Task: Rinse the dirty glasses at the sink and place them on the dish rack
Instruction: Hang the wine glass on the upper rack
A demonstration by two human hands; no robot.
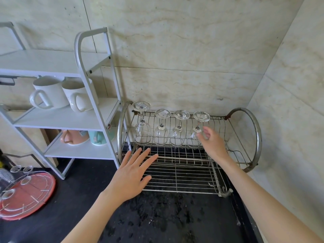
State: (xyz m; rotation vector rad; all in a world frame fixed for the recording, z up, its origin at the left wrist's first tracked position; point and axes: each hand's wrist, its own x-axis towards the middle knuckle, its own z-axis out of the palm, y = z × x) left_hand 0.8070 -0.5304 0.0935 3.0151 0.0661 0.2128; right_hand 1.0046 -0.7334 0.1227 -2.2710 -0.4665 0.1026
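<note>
From the head view: four wine glasses (172,128) inverted in a row on the dish rack (180,170) upper tier — bowls down, feet up, stems near vertical. Right hand (213,143) at the rightmost glass (198,130), fingers loosely curled, actual grip impossible to tell; left hand (130,174) flat, fingers straight, over the lower grid. Probably the placing step — next, a clean release without tipping.
</note>
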